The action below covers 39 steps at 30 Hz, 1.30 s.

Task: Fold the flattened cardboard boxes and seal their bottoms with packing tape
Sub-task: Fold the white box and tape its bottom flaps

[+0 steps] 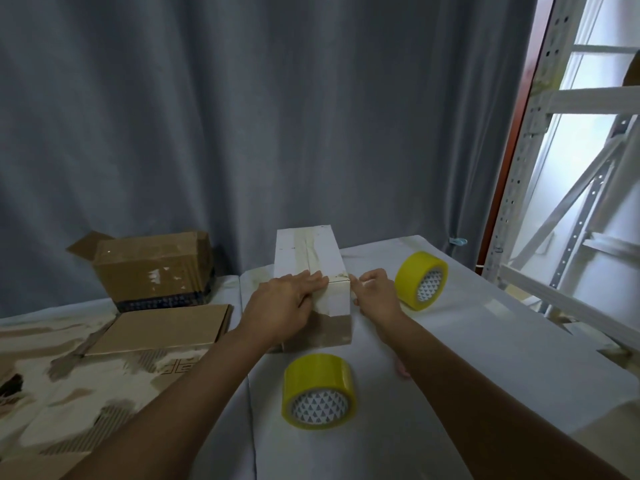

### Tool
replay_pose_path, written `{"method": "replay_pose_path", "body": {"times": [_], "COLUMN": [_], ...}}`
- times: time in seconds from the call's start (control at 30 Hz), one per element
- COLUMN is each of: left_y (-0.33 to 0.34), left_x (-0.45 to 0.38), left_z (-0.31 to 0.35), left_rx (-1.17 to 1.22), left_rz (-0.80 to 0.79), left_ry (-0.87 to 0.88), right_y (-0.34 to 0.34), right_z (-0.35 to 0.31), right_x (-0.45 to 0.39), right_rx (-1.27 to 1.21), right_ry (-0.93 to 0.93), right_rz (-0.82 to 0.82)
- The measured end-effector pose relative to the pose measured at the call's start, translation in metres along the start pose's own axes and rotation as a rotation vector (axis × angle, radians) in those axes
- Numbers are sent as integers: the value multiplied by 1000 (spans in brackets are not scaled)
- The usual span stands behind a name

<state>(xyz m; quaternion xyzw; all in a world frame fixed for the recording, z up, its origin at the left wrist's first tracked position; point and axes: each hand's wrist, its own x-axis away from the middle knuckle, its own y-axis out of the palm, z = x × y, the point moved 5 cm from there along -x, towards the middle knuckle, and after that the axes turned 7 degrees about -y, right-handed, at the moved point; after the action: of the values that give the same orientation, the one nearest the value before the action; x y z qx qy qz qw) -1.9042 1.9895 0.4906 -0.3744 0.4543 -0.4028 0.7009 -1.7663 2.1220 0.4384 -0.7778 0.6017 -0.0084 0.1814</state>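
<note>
A small white cardboard box [311, 254] stands folded in the middle of the table, a strip of tape running along its top seam and down its near face. My left hand [284, 303] lies on the box's near top edge, fingers straight across the tape and thumb against the near face. My right hand [375, 292] is at the box's right near corner, fingers loosely curled beside it; whether it holds anything I cannot tell. One yellow tape roll [318, 389] lies just in front of the box, another roll [420, 280] to its right.
A flattened brown box [162, 329] lies at the left, with an assembled open brown box [152, 268] behind it. A grey curtain hangs behind the table. White metal shelving [554, 202] stands at the right. The table wears a pale cloth [467, 358].
</note>
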Motion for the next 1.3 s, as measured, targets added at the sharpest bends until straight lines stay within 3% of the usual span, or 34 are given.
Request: {"method": "replay_pose_path", "body": {"times": [0.13,0.27,0.33,0.53,0.63,0.7,0.87,1.07,1.17,1.3], "left_y": [0,2,3,-4,-6,-7,-14,-18,-31,-49], "left_x": [1,0,-1,2,3,3,-5,-9,-9,7], "left_z": [0,-1,-2,6,8,7,-2,-9,-17,-60], "left_rx": [23,41,47,54,55,83,170,345,615,941], "left_rz": [2,14,16,22,19,28,91,84,29,250], "left_ry": [18,27,18,30,40,41,-35,-66,-154,-426], "right_y": [9,-12,-14,-11,-14,-10,-4,15,29,31], "right_z": [23,1,-16,-30,-47,-64,-78,-92,-100,-96], "right_x": [15,24,25,28,29,27,10,12,17,15], "right_rx": [163,-184,-260,-33,239,294,413,715,677,625], "right_ry": [-9,-167,-264,-411,-678,-783,-751,-787,-789,-716], "right_rz": [-69,153,111,-157,-167,-172,-411,-503,-513,-480]}}
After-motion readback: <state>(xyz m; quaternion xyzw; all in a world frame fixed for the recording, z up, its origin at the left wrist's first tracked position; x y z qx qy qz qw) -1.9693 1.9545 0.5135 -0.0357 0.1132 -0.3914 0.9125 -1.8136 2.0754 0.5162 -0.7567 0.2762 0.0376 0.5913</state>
